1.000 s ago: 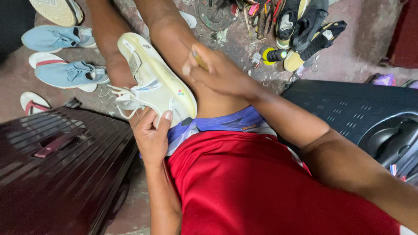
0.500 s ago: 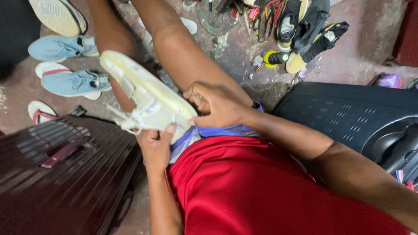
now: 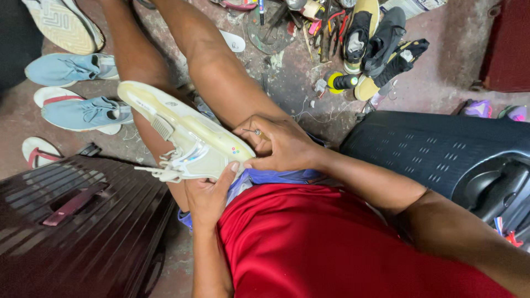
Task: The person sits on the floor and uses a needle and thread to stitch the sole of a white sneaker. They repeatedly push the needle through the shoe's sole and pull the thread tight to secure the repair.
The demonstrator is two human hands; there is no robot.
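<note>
**A:** Since half a second back, the pale cream sneaker with the translucent sole [image 3: 187,138] has dropped a bit lower across the lap, and the right hand [image 3: 279,146] has slid onto its heel end. What's the floor like?

**B:** Rough stained concrete floor [image 3: 441,77], reddish-grey and gritty, with scraps all over it. At 12 o'clock there's a jumble of hand tools [image 3: 309,25], plus dark shoes with tan soles [image 3: 381,44] and a small yellow-and-black spool [image 3: 342,83] next to them.

**A:** And to the sides?

**B:** At 9 to 10 o'clock sits a pair of light blue fabric sneakers [image 3: 83,113], with a red-strapped white flip-flop [image 3: 38,152] below them. A dark maroon ribbed hard suitcase [image 3: 77,226] fills 8 o'clock, glossy with ridges. At 3 o'clock is a black ribbed plastic suitcase [image 3: 441,154], matte.

**A:** How's the shoe itself?

**B:** It lies sole-up and tilted, toe towards 10 o'clock, resting over the bare thigh at centre. The sole is smooth and milky, laces dangling loose. The left hand [image 3: 207,196] grasps it from underneath, thumb up on the side. The right hand is clenched at the heel, pinching a thin metal needle-like tool [image 3: 255,132] against it.
</note>
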